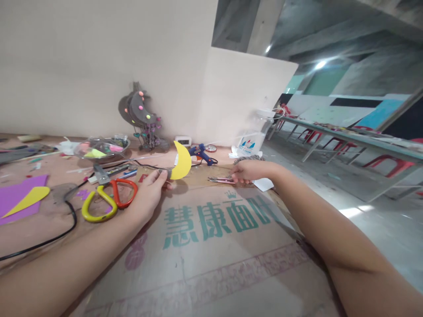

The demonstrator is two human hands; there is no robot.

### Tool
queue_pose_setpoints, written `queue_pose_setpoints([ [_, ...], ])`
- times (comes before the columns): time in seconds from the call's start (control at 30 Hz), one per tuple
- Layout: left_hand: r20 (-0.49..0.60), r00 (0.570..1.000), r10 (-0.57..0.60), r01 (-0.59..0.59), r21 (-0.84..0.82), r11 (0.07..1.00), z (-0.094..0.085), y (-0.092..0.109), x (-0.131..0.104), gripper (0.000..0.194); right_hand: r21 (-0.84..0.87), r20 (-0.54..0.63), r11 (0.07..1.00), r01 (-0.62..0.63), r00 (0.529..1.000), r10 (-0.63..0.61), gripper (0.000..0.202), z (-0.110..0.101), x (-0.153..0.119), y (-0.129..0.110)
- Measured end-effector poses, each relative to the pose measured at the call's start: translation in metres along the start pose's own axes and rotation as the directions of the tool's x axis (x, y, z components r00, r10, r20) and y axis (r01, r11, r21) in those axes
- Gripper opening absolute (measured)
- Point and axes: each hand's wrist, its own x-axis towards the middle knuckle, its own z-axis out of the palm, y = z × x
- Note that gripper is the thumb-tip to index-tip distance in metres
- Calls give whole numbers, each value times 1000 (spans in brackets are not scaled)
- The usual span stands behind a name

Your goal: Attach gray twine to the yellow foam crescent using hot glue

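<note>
My left hand (pixel 155 185) is closed on a yellow paper crescent moon (pixel 182 162), holding it upright by its lower tip above the cardboard. A bit of grey material shows at the fingertips; its kind is unclear. At the right, my right hand (pixel 246 172) has its fingers closed at the end of a slim silver-and-pink tool (pixel 220 179), low over the far part of the cardboard sheet (pixel 205 273). Whether that tool still rests on the surface I cannot tell. Behind the moon lies a blue glue gun (pixel 203 154). Large scissors (pixel 99 204) with yellow and red handles lie beside my left forearm.
A black cable (pixel 71 220) crosses the left side near purple foam sheets (pixel 20 193) and a yellow cutout (pixel 31 200). Farther back are a filled clear tray (pixel 102 152), a grey moon ornament (pixel 140 110), a small white clock (pixel 183 141) and a white tub (pixel 253 136).
</note>
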Motion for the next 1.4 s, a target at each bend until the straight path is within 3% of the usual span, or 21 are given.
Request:
queue_pose_setpoints([
  [0.07,2,1000,7,-7,7,1000,0,0,-1,43,30,-108,1000,3,994,1,17,-5,-1,1],
  [0.13,9,1000,12,-12,7,1000,1,1,-2,43,33,-306,996,82,950,-68,19,-6,-3,-10],
  [0.17,13,1000,12,-12,5,1000,1,1,-2,42,22,-429,992,128,897,-106,20,-6,-5,-18],
  [0.23,19,1000,5,-5,3,1000,1,2,-3,41,12,-643,973,231,747,-169,24,-5,-12,-38],
  [0.3,14,1000,-4,4,10,1000,1,2,-3,39,5,-758,929,371,607,-239,26,-3,-22,-57],
  [0.37,7,1000,4,-4,20,1000,1,2,-3,36,-2,-796,873,488,527,-297,28,0,-33,-73],
  [0.43,3,1000,17,-17,28,999,1,3,-4,36,1,-798,826,564,498,-339,28,4,-45,-84],
  [0.5,-2,1000,25,-25,43,999,1,4,-4,36,53,-743,800,598,558,-369,28,7,-54,-90],
  [0.6,4,1000,19,-19,69,997,1,4,-4,38,96,-555,839,535,729,-402,35,9,-56,-91],
  [0.67,33,999,24,-27,91,995,0,2,-3,39,26,-500,892,450,779,-378,38,8,-48,-84],
  [0.83,123,991,61,-85,202,976,-4,-2,-2,36,-126,-574,961,245,772,-272,34,7,-11,-51],
  [1.0,153,985,82,-118,242,963,-3,-2,-3,36,-52,-580,977,206,790,-198,21,14,11,-30],
  [1.13,179,978,108,-152,257,954,-1,-2,-3,36,12,-605,985,174,785,-132,27,27,22,-27],
  [1.23,214,971,110,-167,266,949,0,-4,-3,37,-23,-585,985,169,797,-151,39,38,33,-22],
  [1.4,249,967,48,-115,260,959,2,-3,-5,35,-121,-596,968,222,763,-249,53,46,45,-11],
])
